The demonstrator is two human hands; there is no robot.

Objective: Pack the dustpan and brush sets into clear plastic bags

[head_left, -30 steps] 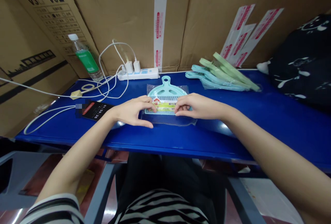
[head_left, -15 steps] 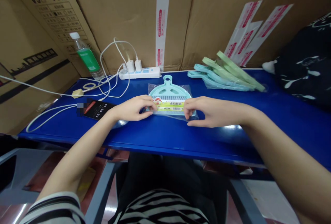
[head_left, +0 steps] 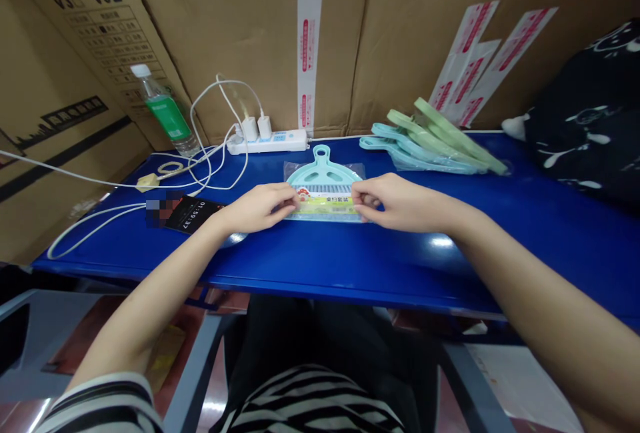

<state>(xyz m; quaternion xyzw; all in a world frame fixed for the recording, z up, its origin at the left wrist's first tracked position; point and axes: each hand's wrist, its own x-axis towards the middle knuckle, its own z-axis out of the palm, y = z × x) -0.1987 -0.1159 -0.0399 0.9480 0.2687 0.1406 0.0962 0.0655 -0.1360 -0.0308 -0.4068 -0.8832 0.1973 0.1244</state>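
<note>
In front of me on the blue table [head_left: 320, 259] lies a light-blue dustpan and brush set [head_left: 325, 174] in a clear plastic bag, its ring handle pointing away from me. A yellow and white printed label [head_left: 325, 201] crosses its near part. My left hand [head_left: 265, 207] is closed at the left side of the package, thumb and fingers pinching its edge. At the opposite side my right hand [head_left: 387, 203] pinches the right edge, with its fingers curled. Both wrists are bent inward, and the fingertips partly cover the package corners.
Several bagged light-blue and green dustpan sets [head_left: 430, 143] are piled at the back right. A phone [head_left: 193, 213], white cables, a power strip [head_left: 270, 141] and a green-labelled bottle [head_left: 170, 116] stand on the left. Cardboard [head_left: 240, 26] walls the back; a dark patterned cloth item [head_left: 590, 113] is at right.
My right hand has closed from a loose, parted pose into a pinch on the package's right edge. My left thumb has drawn in against the left edge.
</note>
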